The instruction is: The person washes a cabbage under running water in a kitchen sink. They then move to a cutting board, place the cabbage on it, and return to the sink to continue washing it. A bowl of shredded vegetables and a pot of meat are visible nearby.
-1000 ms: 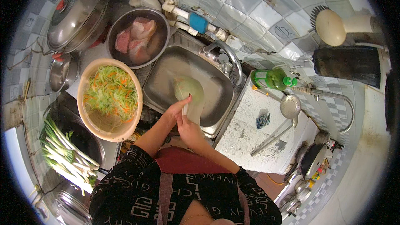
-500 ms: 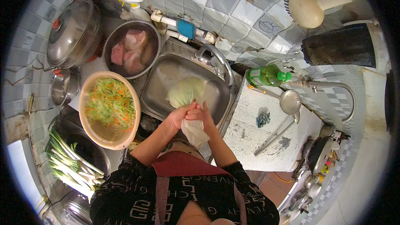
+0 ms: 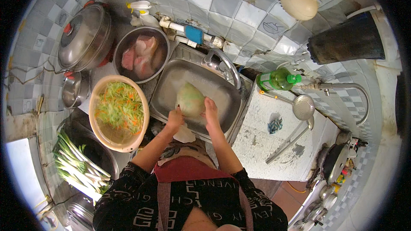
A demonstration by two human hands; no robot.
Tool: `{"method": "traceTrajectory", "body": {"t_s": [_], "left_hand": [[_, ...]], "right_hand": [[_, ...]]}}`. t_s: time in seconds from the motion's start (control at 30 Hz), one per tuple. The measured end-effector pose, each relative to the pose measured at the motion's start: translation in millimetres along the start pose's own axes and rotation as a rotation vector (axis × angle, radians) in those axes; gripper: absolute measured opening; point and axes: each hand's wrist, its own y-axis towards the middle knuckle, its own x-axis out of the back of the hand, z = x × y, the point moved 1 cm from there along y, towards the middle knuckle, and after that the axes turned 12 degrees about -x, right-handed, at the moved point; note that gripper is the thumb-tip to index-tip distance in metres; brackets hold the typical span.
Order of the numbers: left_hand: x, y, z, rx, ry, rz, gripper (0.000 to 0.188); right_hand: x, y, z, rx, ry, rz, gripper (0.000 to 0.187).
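Cloth bag point(image 3: 189, 102) over mid-sink point(image 3: 221, 94) | left grip point(image 3: 174, 119) closed on its near edge; right grip point(image 3: 211, 110) against its side, closure unclear | we should hold cloth gathered, press evenly, inside sink rim.

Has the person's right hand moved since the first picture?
Yes: judged against the fixed faucet, the right hand has moved right and forward, nearer to it.
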Motion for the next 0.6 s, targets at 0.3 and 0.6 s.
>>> {"method": "traceTrajectory", "body": {"t_s": [0.3,0.6], "left_hand": [[-27,-50,-52,0.515,-0.856,0.346,0.021],[-29,-22,-10,-0.487,0.431,-0.218,0.032]], "right_hand": [[-5,36,-54,-0.265,0.824,1.034,0.063],[-12,29,-46,-0.106,0.88,0.355,0.048]]}}
